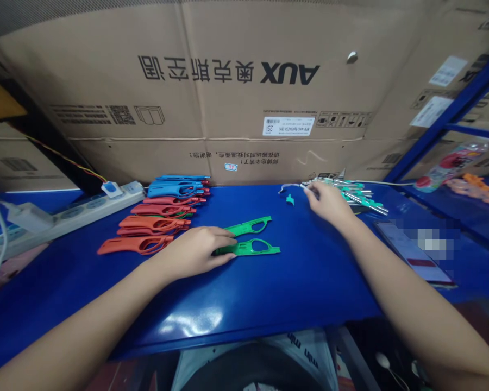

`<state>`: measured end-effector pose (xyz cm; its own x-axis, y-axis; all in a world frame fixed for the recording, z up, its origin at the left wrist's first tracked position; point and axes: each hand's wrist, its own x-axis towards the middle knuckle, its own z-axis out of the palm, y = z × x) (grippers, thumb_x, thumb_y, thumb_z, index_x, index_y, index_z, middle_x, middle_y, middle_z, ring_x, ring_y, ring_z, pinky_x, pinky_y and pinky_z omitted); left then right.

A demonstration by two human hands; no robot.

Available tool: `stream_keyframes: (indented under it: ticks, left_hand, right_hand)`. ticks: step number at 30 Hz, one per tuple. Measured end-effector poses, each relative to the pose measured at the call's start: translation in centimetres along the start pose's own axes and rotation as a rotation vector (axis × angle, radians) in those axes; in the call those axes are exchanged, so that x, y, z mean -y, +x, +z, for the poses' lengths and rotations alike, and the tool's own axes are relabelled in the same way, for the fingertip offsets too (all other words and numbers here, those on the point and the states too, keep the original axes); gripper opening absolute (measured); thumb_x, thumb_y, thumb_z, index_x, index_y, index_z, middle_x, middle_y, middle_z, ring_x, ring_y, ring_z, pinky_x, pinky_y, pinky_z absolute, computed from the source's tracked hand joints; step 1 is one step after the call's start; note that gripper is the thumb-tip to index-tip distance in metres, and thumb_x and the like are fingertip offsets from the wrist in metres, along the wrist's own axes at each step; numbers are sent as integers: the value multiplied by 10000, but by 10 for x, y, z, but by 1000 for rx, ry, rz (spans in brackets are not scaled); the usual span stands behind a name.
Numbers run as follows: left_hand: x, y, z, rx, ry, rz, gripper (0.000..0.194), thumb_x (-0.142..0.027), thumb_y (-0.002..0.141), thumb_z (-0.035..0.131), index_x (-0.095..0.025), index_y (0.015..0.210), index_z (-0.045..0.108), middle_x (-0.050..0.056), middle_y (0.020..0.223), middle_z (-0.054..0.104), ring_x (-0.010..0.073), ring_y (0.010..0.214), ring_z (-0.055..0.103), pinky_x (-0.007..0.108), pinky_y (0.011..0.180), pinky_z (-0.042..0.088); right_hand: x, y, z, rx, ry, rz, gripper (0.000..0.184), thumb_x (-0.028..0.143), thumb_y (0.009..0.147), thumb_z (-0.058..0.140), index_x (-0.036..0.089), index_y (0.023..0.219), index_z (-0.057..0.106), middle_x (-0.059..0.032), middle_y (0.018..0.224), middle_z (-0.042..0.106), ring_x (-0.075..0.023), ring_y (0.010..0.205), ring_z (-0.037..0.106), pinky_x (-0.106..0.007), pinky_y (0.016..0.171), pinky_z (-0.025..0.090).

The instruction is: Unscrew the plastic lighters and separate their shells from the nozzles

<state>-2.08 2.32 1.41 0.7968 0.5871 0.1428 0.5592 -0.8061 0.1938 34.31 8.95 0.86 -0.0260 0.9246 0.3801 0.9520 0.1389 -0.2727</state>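
My left hand [193, 252] lies over the ends of two green plastic handle pieces [248, 248] on the blue table [269, 293], its fingers curled onto them. My right hand [328, 202] is at the far side, its fingertips pinching a thin white wire [291, 187]. Just beyond those fingers sits a bundle of metal rods with green parts [362, 198]. A small teal plastic piece [289, 200] lies to the left of that hand. Rows of orange-red handle pieces [146, 225] and blue handle pieces [173, 189] lie left of my left hand.
A white power strip [65, 220] with a plug and cable runs along the table's left side. A phone [411, 252] lies at the right. Large AUX cardboard boxes [228, 92] stand behind the table, with a blue shelf frame [460, 108] at right.
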Motion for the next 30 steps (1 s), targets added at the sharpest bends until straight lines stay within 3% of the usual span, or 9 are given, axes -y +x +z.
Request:
stream_keyframes:
  ticks: [3, 7, 13, 19, 25, 30]
  left_hand:
    - [-1, 0, 1, 12, -4, 2, 248, -325, 965, 602, -208, 1136, 738, 81, 1209, 735, 245, 1063, 725, 342, 927, 575]
    - [-1, 0, 1, -7, -13, 4, 230, -316, 961, 598, -206, 1103, 740, 83, 1185, 743, 238, 1050, 727, 329, 918, 576]
    - [3, -2, 1, -26, -37, 16, 206, -291, 940, 606, -209, 1062, 750, 80, 1120, 760, 230, 990, 741, 312, 886, 581]
    - [2, -3, 0, -17, -41, 11, 221, -299, 950, 588, -197, 1068, 744, 92, 1116, 752, 238, 976, 739, 328, 877, 583]
    - [2, -2, -1, 9, -7, 14, 210, -302, 953, 591, -207, 1071, 737, 81, 1132, 747, 232, 1003, 732, 314, 879, 575]
    - [5, -3, -2, 17, -17, 16, 214, -295, 953, 584, -204, 1069, 740, 81, 1130, 750, 229, 1005, 731, 315, 891, 571]
  right_hand:
    - [-3, 2, -2, -61, 58, 3, 197, 318, 926, 477, 203, 945, 636, -118, 924, 736, -268, 855, 665, -353, 755, 459]
    - [0, 2, -3, -47, 134, -22, 200, 349, 912, 491, 200, 902, 624, -101, 853, 712, -245, 773, 639, -359, 739, 463]
    - [14, -5, -2, 221, 264, -181, 303, 469, 932, 491, 203, 872, 622, -34, 738, 671, -180, 651, 608, -293, 616, 466]
    - [15, -9, 3, 368, 201, -316, 241, 416, 923, 535, 205, 910, 652, -69, 952, 694, -185, 783, 613, -312, 742, 472]
    - [-4, -2, 1, 217, 29, -155, 221, 320, 949, 437, 185, 831, 567, -175, 937, 661, -286, 813, 601, -392, 721, 438]
    - [11, -5, -8, 206, 135, -230, 226, 371, 990, 408, 217, 907, 551, -76, 881, 668, -226, 793, 609, -337, 735, 455]
